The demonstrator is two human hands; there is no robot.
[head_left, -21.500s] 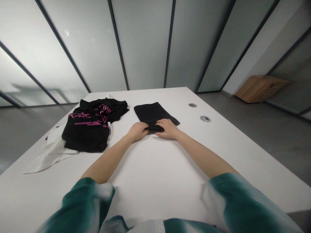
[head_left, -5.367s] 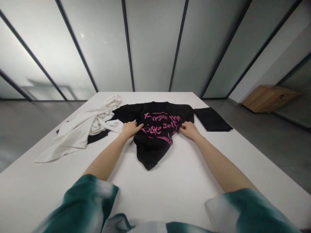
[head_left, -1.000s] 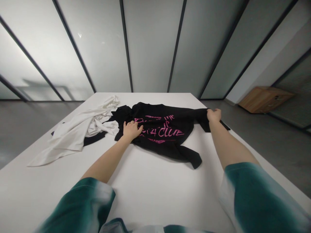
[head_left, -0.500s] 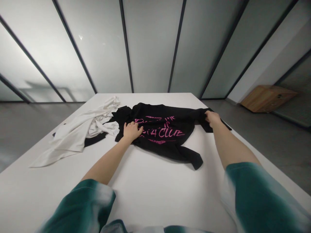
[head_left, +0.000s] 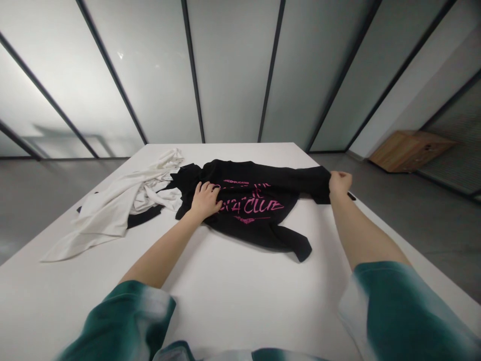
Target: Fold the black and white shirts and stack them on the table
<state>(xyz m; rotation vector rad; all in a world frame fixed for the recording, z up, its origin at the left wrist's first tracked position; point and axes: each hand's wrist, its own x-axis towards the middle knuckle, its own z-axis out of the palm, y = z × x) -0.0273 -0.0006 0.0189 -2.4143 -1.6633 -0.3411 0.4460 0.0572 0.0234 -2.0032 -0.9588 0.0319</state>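
The black shirt (head_left: 259, 193) with pink lettering lies across the middle of the white desk (head_left: 244, 301), nearer its far edge than its near one, rumpled and with its print broken by folds. From the left: a white cloth (head_left: 108, 208) sprawls in a heap, one tail trailing toward the desk's left edge, with a dark strip of fabric (head_left: 145, 217) showing from under its near side. The heap crowds the shirt's bunched left end, leaving little or no gap there. The left hand (head_left: 205, 200) rests flat on the shirt, fingers a little spread, gripping nothing. A near sleeve (head_left: 295, 241) points right, loose on the desk. The far sleeve (head_left: 300, 179) runs out to the right hand (head_left: 340, 183), which is closed on its end, well apart from the left and close to the right edge. A bit of black (head_left: 351, 196) shows just beyond the right wrist. Off the desk's far right corner stands a wooden cabinet (head_left: 411, 150).
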